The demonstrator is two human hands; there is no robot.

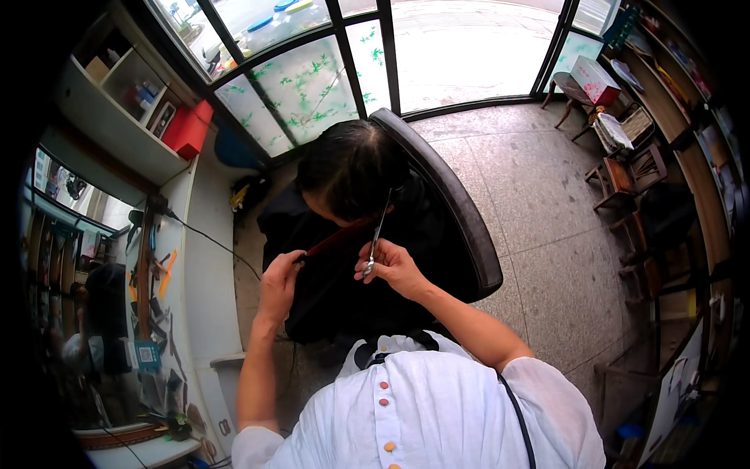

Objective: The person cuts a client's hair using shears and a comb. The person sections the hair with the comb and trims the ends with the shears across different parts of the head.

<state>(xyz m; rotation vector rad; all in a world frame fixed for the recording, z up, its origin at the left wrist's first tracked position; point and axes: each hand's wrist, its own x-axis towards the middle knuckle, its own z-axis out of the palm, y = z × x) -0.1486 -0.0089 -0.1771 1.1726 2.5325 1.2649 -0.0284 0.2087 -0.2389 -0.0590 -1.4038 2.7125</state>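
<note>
A person with short dark hair (355, 160) sits before me, draped in a black cape (328, 301). My right hand (400, 272) holds a pair of scissors (378, 228), fingers in the handle loops, blades pointing up beside the person's head. Closed around the dark end of a reddish comb (332, 239) is my left hand (277, 285). The comb slants up toward the scissors, low against the front of the head. Its far end is hard to make out against the cape. Whether the scissor blades touch hair, I cannot tell.
A dark padded chair back (461, 203) curves behind the person. On the left, a white counter (207, 289) carries combs and tools below a mirror (86, 313); a black cord (211, 238) hangs off it. Wooden chairs (625, 176) and shelves line the right wall.
</note>
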